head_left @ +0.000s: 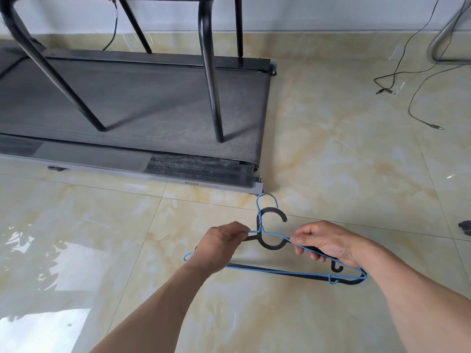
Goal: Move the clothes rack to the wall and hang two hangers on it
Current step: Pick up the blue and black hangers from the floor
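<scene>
Hangers held flat above glossy marbled floor (331, 149), at six o'clock.
Left hand (219, 247) and right hand (328, 242) pinch blue wire hanger (280, 270) over black plastic hanger (271, 247); treadmill (153, 110) at eleven o'clock reads "HSM".

Blue hanger (275, 270): thin wire, smooth coating, looks plastic-coated. Black hanger (274, 247): matt plastic, thicker. Floor (331, 154): glossy marble-look tile, strong reflections at 8 o'clock. Treadmill belt (142, 98): matt, rough, dusty; side rail (153, 178) smooth grey metal look. Chair legs (210, 80): smooth dark metal tube, semi-gloss.
</scene>
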